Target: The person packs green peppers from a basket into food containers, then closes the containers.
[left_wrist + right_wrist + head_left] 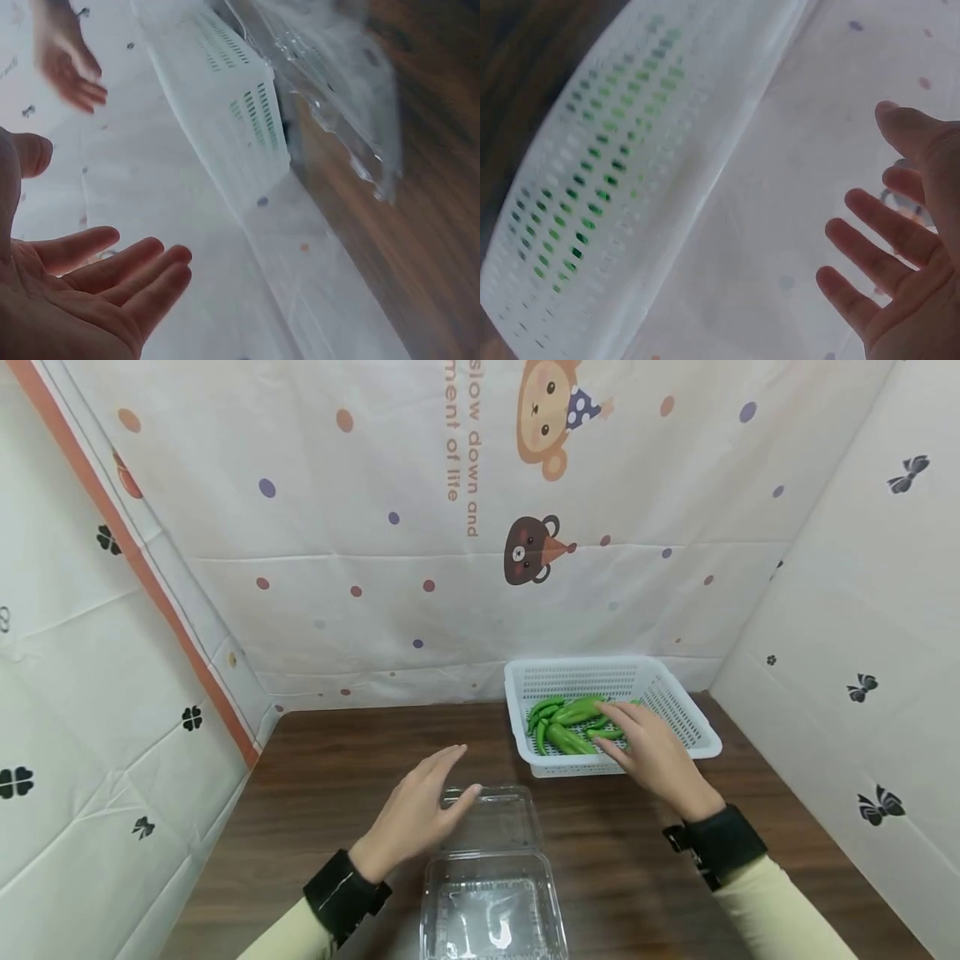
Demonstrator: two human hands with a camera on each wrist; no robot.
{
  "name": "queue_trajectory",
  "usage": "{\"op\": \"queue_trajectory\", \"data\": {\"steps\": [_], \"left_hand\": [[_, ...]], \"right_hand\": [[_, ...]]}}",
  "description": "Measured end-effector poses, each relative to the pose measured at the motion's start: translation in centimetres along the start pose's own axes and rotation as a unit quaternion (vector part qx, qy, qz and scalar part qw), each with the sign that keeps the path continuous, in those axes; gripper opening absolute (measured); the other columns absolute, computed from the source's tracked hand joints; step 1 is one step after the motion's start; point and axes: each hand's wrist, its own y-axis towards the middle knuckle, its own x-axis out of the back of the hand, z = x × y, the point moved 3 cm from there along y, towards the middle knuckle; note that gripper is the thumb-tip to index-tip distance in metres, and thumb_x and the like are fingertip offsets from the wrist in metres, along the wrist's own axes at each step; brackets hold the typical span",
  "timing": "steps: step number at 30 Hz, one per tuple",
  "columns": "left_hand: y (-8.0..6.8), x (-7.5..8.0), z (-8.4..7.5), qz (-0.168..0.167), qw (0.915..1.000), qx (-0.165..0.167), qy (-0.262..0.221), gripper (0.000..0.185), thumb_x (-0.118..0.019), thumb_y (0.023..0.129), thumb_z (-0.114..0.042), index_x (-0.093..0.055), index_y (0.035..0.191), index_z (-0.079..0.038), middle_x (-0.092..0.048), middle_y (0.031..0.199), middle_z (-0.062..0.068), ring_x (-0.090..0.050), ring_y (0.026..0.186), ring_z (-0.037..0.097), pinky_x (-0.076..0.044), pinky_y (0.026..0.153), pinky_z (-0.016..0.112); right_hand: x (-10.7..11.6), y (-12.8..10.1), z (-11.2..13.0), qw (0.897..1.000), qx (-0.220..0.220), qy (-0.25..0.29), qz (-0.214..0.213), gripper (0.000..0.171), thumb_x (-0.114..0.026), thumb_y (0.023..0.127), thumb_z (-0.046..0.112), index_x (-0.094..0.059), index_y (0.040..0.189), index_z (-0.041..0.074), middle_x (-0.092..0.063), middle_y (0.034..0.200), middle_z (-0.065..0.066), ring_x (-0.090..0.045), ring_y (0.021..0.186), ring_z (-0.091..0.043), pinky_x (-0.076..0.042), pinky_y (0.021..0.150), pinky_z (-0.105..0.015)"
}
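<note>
Wood table [315, 777], curtained booth. Right hand [652, 752] spread over peppers [570, 722] in far basket [697, 727]. Left hand [416, 814] spread, empty, beside clamshell [491, 868], lid open for access.

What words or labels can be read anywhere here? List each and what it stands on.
"slow down and": orange print running sideways on the backdrop cloth.
"ment of life": the line beside it on the same cloth, its start cut off by the frame edge.
Nothing readable shows on the white basket or the clear clamshell box.
Both wrist views are too blurred to show any text.
</note>
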Motion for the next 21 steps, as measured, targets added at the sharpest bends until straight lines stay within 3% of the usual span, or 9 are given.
{"op": "queue_trajectory", "data": {"steps": [9, 15, 21], "left_hand": [[3.5, -2.4, -0.7, 0.022, 0.9995, -0.023, -0.008, 0.055, -0.065, 0.102, -0.037, -0.057, 0.144, -0.003, -0.062, 0.140, 0.016, -0.059, 0.131, 0.027, -0.050, 0.107, 0.042], [5.6, -3.3, -0.8, 0.017, 0.9995, -0.028, 0.000, 0.055, -0.067, 0.101, -0.034, -0.058, 0.141, 0.002, -0.063, 0.137, 0.021, -0.061, 0.128, 0.032, -0.053, 0.103, 0.045], [7.2, -4.3, -0.7, 0.039, 0.9991, -0.013, -0.002, 0.058, -0.067, 0.101, -0.034, -0.055, 0.142, 0.005, -0.058, 0.142, 0.025, -0.058, 0.131, 0.035, -0.052, 0.105, 0.048]], "right_hand": [[-1.8, 3.2, -3.7, 0.991, -0.046, -0.014, 0.125, 0.049, -0.078, 0.093, 0.016, -0.063, 0.135, -0.003, -0.068, 0.122, -0.025, -0.066, 0.111, -0.041, -0.054, 0.094, -0.056], [-3.0, 4.1, -5.4, 0.984, -0.067, -0.012, 0.163, 0.048, -0.076, 0.095, 0.016, -0.062, 0.136, -0.003, -0.065, 0.128, -0.027, -0.062, 0.117, -0.043, -0.051, 0.099, -0.057], [-4.2, 5.1, -6.3, 0.974, -0.087, -0.003, 0.209, 0.053, -0.077, 0.094, 0.016, -0.059, 0.140, -0.002, -0.061, 0.134, -0.027, -0.060, 0.122, -0.043, -0.050, 0.101, -0.057]]}}
